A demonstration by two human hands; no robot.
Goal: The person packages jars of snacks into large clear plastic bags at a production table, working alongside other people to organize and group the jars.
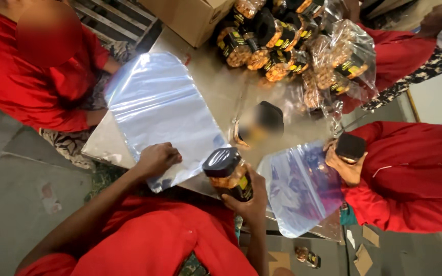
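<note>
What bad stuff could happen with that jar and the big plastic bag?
The right hand holds the jar from underneath, past the table edge, so it might slip and fall to the floor. The left hand pins only one corner of the bag, so the bag could slide or crumple. The jar pile is crowded, so one could roll off.

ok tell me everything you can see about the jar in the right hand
The jar is clear plastic with a black screw lid, filled with golden-brown snack pieces, and wears a black and yellow label. It is tilted, lid leaning up and to the left, above the near edge of the table. The right hand grips its lower body from below. Nothing else touches it; the clear plastic bag lies just left.
</note>
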